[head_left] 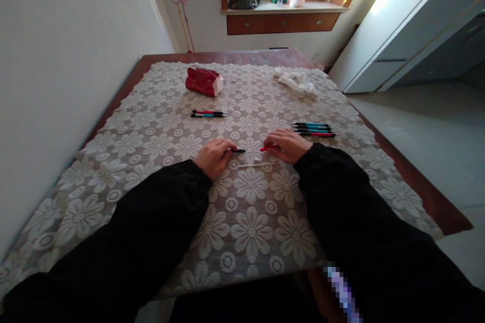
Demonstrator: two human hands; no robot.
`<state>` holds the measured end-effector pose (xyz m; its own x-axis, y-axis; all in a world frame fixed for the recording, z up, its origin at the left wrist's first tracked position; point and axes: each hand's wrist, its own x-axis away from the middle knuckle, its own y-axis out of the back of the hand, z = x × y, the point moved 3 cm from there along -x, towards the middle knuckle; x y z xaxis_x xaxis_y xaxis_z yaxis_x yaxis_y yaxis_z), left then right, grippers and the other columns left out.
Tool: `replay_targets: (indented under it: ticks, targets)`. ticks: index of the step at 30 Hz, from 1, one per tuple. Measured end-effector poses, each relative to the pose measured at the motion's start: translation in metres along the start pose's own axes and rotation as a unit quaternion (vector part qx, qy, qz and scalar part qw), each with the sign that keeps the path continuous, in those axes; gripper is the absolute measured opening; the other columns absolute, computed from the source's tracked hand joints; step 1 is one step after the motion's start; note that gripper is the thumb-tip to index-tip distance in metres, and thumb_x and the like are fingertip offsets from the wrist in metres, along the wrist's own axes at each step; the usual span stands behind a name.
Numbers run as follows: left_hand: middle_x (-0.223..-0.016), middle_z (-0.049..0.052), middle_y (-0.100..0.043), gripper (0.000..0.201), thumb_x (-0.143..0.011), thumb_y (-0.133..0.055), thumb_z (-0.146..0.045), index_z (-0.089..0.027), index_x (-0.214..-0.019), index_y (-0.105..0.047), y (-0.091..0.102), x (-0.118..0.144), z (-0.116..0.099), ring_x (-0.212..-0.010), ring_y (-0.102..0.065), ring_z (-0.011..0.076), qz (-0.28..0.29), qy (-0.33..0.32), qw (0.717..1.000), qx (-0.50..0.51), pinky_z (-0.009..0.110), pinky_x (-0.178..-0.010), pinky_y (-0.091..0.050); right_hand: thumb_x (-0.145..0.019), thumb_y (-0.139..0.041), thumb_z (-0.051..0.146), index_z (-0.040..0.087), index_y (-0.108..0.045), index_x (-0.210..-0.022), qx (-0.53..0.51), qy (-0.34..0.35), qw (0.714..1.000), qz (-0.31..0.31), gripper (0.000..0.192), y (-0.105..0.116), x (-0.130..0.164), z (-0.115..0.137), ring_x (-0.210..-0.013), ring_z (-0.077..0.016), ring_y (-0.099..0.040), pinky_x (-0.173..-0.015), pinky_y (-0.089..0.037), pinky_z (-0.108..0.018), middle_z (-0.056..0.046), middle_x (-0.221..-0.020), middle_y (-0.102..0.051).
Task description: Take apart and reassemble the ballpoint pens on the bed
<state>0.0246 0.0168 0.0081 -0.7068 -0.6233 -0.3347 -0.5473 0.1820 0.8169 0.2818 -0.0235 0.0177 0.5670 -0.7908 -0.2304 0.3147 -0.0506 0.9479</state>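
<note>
My left hand (214, 156) rests on the lace tablecloth, its fingers closed on a black pen part (238, 151) whose tip points right. Across a small gap, my right hand (285, 145) pinches a red pen barrel (267, 148) that points left. On the cloth between and just below both hands lies a thin, pale pen refill (256, 165). Several pens (312, 128) with blue or red barrels are lined up beyond my right hand. Farther off to the left, two pens (208, 113), one red and one blue, lie side by side.
A red tissue pack (203, 81) stands toward the back left of the table, and a crumpled white cloth (296, 84) lies at the back right. The lace tablecloth (252, 229) covers most of the brown table (454, 217). A wall borders the left side.
</note>
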Motion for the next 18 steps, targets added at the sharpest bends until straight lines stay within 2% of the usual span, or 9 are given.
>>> replay_targets:
  ticks: [3, 8, 10, 14, 18]
  targets:
    - [-0.103, 0.005, -0.071, 0.018, -0.094, -0.051, -0.015, -0.019, -0.103, -0.066, 0.001, 0.0, 0.001, -0.101, -0.063, 0.0231, -0.005, 0.0, 1.0, -0.01, 0.041, -0.095, -0.05, -0.101, -0.05, 0.027, 0.02, -0.069, -0.101, 0.057, 0.027, 0.998, -0.018, 0.021, 0.004, -0.006, 0.019, -0.088, -0.0204, -0.057, -0.084, -0.037, -0.035, -0.007, -0.093, -0.071]
    - [-0.101, 0.005, -0.072, 0.014, -0.094, -0.053, -0.014, -0.02, -0.097, -0.066, 0.001, 0.0, 0.001, -0.099, -0.063, 0.0233, -0.015, 0.003, 1.0, -0.026, 0.04, -0.093, -0.05, -0.098, -0.051, 0.014, 0.027, -0.072, -0.098, 0.135, 0.056, 0.987, -0.071, 0.025, 0.015, -0.011, 0.041, -0.099, -0.0207, -0.054, -0.099, -0.027, -0.042, -0.003, -0.1, -0.073]
    - [-0.101, 0.005, -0.072, 0.013, -0.095, -0.053, -0.015, -0.02, -0.096, -0.065, 0.003, 0.0, 0.0, -0.099, -0.064, 0.0225, -0.032, -0.001, 0.999, -0.019, 0.04, -0.094, -0.05, -0.097, -0.052, 0.011, 0.029, -0.072, -0.098, 0.137, 0.065, 0.985, -0.079, 0.027, 0.016, -0.011, 0.042, -0.102, -0.0209, -0.054, -0.101, -0.024, -0.044, -0.001, -0.1, -0.072]
    - [-0.104, 0.005, -0.071, 0.018, -0.098, -0.049, -0.014, -0.02, -0.101, -0.066, 0.008, 0.001, -0.003, -0.101, -0.063, 0.02, -0.103, -0.015, 0.995, 0.008, 0.038, -0.095, -0.051, -0.093, -0.056, 0.007, 0.03, -0.073, -0.099, 0.129, 0.067, 0.985, -0.094, 0.03, 0.013, -0.009, 0.039, -0.106, -0.0214, -0.053, -0.101, -0.023, -0.046, -0.001, -0.101, -0.072]
    - [-0.103, 0.006, -0.066, 0.019, -0.097, -0.051, -0.014, -0.02, -0.099, -0.068, 0.013, 0.002, -0.009, -0.098, -0.063, 0.0185, -0.147, -0.028, 0.988, 0.039, 0.035, -0.088, -0.053, -0.086, -0.058, 0.001, 0.027, -0.074, -0.102, 0.122, 0.062, 0.985, -0.102, 0.035, 0.01, -0.007, 0.035, -0.105, -0.022, -0.053, -0.098, -0.03, -0.044, -0.003, -0.102, -0.071]
